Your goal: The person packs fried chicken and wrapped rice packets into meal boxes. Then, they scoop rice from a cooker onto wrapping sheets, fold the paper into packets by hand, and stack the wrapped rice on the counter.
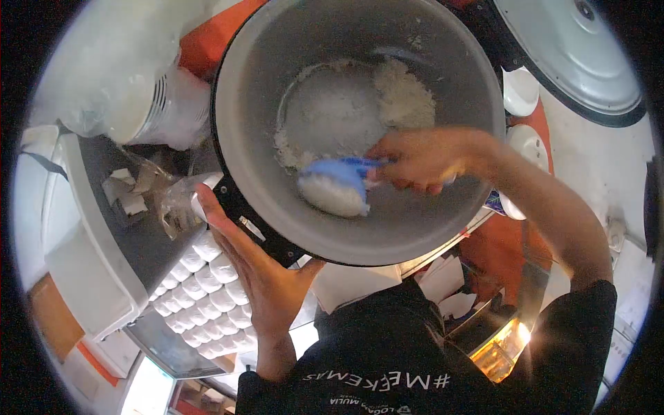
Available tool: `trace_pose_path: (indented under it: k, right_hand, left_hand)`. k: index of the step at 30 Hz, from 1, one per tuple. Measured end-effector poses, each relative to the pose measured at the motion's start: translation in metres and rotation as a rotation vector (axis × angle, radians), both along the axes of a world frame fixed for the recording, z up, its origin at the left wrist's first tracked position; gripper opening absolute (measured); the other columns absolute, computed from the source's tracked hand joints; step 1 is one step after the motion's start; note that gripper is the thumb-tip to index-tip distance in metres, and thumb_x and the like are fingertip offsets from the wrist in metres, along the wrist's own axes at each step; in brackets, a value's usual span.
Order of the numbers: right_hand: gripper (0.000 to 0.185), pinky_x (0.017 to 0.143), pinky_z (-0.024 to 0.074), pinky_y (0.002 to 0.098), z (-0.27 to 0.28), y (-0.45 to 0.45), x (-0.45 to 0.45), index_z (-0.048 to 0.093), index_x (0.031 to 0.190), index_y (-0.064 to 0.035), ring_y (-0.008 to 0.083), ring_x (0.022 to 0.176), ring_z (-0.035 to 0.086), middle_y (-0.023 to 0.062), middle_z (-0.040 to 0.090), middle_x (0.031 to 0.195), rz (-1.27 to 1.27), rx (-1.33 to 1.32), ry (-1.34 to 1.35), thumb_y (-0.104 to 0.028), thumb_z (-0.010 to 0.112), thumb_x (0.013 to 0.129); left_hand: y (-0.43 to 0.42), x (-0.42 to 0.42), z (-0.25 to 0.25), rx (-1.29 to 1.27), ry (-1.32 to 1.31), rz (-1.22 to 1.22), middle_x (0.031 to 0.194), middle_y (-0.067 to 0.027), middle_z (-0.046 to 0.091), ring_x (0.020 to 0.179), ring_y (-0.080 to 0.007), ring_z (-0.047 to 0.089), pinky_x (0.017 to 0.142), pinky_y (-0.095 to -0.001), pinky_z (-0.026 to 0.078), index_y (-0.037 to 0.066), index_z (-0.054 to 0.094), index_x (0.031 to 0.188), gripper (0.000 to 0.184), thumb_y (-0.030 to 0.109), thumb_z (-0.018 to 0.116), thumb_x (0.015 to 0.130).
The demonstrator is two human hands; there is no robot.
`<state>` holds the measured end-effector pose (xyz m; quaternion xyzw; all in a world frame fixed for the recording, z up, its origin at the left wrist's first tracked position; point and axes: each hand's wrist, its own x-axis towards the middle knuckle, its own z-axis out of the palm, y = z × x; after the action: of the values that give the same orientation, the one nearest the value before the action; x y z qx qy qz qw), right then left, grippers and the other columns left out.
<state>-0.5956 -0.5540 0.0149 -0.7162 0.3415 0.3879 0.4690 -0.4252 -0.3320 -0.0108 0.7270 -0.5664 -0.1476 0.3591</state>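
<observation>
A large grey metal pot shows its inside, with white rice clinging to its bottom and wall. My right hand reaches into it, closed round the handle of a blue rice scoop, which is slightly blurred. A mound of white rice fills the scoop, low in the pot. Outside, at the lower left, my left hand holds the pot by its black side handle, fingers and thumb spread on either side of it.
Stacked white containers in plastic stand left of the pot. Many white wrapped bundles lie in rows below left. A domed metal lid is at the upper right, near white dishes. A lit glass case glows at lower right.
</observation>
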Motion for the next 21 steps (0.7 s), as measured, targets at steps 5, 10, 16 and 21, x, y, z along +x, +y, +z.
trace_pose_path:
  k: [5, 10, 16, 21]
  right_hand:
    - [0.043, 0.074, 0.0531, 0.0546, -0.031, 0.022, 0.009, 0.048, 0.141, -0.0013, 0.0426, 0.083, 0.068, 0.0290, 0.067, 0.090, 0.152, -0.726, -0.243, -0.025, 0.046, 0.104]
    - [0.036, 0.075, 0.0530, 0.0546, -0.055, -0.018, -0.022, 0.051, 0.130, 0.0029, 0.0442, 0.084, 0.068, 0.0292, 0.067, 0.091, 0.179, -0.758, -0.357, -0.021, 0.044, 0.105]
    - [0.036, 0.084, 0.0510, 0.0538, -0.052, 0.011, 0.021, 0.055, 0.117, 0.0107, 0.0466, 0.094, 0.066, 0.0319, 0.066, 0.099, 0.099, -0.155, 0.007, -0.021, 0.044, 0.104]
    - [0.034, 0.088, 0.0491, 0.0552, -0.035, 0.060, 0.035, 0.055, 0.112, 0.0111, 0.0476, 0.100, 0.065, 0.0335, 0.065, 0.102, -0.055, -0.273, -0.220, -0.020, 0.042, 0.104]
  left_hand:
    - [0.004, -0.001, 0.001, 0.040, -0.004, 0.064, 0.163, -0.0330, -0.004, 0.150, -0.0525, 0.003, 0.120, -0.0618, 0.012, 0.017, -0.013, 0.160, 0.153, 0.042, 0.095, 0.056]
    - [0.002, 0.003, -0.004, 0.012, -0.018, 0.044, 0.163, -0.0336, -0.003, 0.150, -0.0528, 0.004, 0.118, -0.0621, 0.018, 0.017, -0.009, 0.161, 0.148, 0.048, 0.093, 0.058]
    - [-0.003, 0.006, -0.003, 0.011, -0.055, 0.017, 0.166, -0.0240, -0.006, 0.154, -0.0425, -0.001, 0.123, -0.0547, 0.005, 0.007, -0.008, 0.159, 0.157, 0.050, 0.095, 0.050]
    - [0.001, 0.008, -0.010, -0.032, -0.047, -0.001, 0.164, -0.0286, -0.007, 0.152, -0.0481, 0.001, 0.122, -0.0587, 0.007, 0.011, -0.015, 0.159, 0.152, 0.044, 0.093, 0.058]
